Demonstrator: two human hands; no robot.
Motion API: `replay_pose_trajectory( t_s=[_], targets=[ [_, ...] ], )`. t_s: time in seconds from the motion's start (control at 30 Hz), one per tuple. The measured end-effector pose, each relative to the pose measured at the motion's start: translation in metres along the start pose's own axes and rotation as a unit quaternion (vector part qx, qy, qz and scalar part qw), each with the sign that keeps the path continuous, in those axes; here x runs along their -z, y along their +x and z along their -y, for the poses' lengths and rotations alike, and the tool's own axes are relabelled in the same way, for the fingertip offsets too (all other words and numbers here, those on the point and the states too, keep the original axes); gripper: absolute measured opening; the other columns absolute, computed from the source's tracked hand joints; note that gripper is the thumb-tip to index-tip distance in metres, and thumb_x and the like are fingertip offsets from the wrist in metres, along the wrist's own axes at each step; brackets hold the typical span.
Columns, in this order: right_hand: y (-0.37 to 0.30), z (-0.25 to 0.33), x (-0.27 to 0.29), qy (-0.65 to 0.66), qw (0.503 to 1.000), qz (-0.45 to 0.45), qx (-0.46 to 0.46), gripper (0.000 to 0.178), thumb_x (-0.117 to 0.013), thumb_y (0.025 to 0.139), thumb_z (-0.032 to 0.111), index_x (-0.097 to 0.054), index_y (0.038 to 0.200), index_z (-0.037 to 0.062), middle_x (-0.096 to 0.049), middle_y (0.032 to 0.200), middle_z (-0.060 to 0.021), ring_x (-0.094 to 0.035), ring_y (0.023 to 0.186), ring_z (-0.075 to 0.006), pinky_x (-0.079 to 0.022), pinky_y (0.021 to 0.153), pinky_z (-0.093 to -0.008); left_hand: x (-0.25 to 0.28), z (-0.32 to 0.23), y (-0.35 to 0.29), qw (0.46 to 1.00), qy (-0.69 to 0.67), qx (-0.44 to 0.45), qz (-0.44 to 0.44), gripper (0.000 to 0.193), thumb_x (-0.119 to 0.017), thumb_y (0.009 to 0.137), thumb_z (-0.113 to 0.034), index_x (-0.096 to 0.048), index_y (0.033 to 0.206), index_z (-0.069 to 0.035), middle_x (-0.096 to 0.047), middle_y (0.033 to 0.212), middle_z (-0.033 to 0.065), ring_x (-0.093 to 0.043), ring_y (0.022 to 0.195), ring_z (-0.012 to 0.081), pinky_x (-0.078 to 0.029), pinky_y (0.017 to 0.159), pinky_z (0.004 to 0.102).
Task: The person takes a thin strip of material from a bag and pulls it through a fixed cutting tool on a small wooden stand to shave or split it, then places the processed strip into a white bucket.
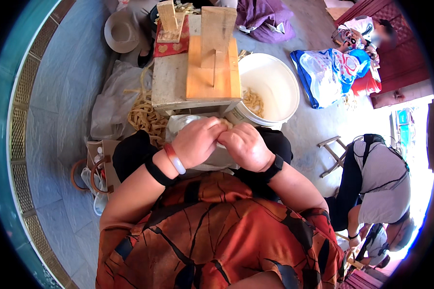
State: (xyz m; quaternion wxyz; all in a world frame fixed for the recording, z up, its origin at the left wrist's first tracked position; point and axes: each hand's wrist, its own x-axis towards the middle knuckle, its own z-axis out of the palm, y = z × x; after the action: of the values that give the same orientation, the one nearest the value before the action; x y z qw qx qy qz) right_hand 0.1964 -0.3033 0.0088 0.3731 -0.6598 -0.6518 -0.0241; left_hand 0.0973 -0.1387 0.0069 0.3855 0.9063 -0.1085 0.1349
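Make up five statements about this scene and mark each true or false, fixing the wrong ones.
1. The left hand and right hand are held close together. True.
2. The bangle is on the right arm. False: the bangle is on the left arm.
3. Pale strips lie inside the white bucket. True.
4. The white bucket stands left of the wooden stand. False: the white bucket is on its right.
5. A purple cloth lies beyond the white bucket. True.

Upright wooden block (218, 29) kinda blocked the counter (169, 81) straight ahead, tbh. Bare patch left of it was passable; right hand (246, 147) had open air toward the white bucket (277, 77).
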Motion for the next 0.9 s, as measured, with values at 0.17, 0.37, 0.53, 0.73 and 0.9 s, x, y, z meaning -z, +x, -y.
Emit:
replay_pose_trajectory(
  t_s=[0.17, 0.37, 0.53, 0.73, 0.9],
  targets=[
    [0.001, 0.006, 0.000, 0.052, 0.989, -0.038, -0.134, 0.014, -0.060, 0.082, 0.003, -0.058, 0.096, 0.0021, -0.061, 0.077, -0.0085, -0.058, 0.065, -0.0244, -0.046, 0.062, -0.0318, -0.002, 0.020, -0.009, 0.716, -0.618, 0.263, 0.192, 0.021, -0.050, 0.088, -0.002, -0.052, 0.110, -0.003, -0.059, 0.092, 0.0070, -0.058, 0.081, 0.0129, -0.046, 0.069, 0.0292],
    [-0.018, -0.031, -0.020, 0.678, 0.569, -0.049, -0.462, 0.008, -0.054, 0.093, 0.008, -0.059, 0.098, 0.0032, -0.061, 0.081, -0.0018, -0.053, 0.065, -0.0071, -0.042, 0.057, -0.0196, -0.007, 0.002, 0.006, 0.997, -0.071, -0.035, -0.025, 0.030, -0.059, 0.078, 0.002, -0.049, 0.106, -0.004, -0.064, 0.079, 0.0103, -0.062, 0.077, 0.0334, -0.048, 0.066, 0.0402],
    [0.010, 0.004, -0.002, 0.264, 0.887, 0.020, -0.379, 0.019, -0.062, 0.081, 0.003, -0.054, 0.098, 0.0007, -0.060, 0.082, -0.0080, -0.056, 0.066, -0.0184, -0.046, 0.060, -0.0300, -0.022, 0.016, -0.005, 0.986, -0.096, 0.069, -0.120, 0.021, -0.065, 0.078, 0.001, -0.055, 0.097, -0.003, -0.063, 0.085, 0.0081, -0.062, 0.076, 0.0242, -0.049, 0.068, 0.0344],
    [0.004, -0.012, -0.008, 0.042, 0.964, -0.075, -0.250, 0.024, -0.060, 0.069, -0.009, -0.052, 0.089, 0.0020, -0.054, 0.077, -0.0127, -0.056, 0.074, -0.0328, -0.047, 0.066, -0.0381, -0.021, 0.028, -0.004, 0.721, -0.641, 0.263, -0.004, 0.016, -0.064, 0.088, -0.009, -0.060, 0.102, -0.002, -0.059, 0.098, -0.0018, -0.051, 0.091, 0.0061, -0.041, 0.084, 0.0214],
    [0.016, 0.003, 0.001, 0.080, 0.984, -0.092, -0.128, 0.019, -0.064, 0.074, -0.004, -0.056, 0.091, 0.0013, -0.059, 0.080, -0.0146, -0.058, 0.074, -0.0328, -0.048, 0.067, -0.0378, -0.013, 0.026, -0.006, 0.764, -0.593, 0.247, -0.066, 0.016, -0.064, 0.088, -0.009, -0.061, 0.102, -0.002, -0.058, 0.100, -0.0013, -0.050, 0.094, 0.0066, -0.039, 0.088, 0.0231]
  ],
)
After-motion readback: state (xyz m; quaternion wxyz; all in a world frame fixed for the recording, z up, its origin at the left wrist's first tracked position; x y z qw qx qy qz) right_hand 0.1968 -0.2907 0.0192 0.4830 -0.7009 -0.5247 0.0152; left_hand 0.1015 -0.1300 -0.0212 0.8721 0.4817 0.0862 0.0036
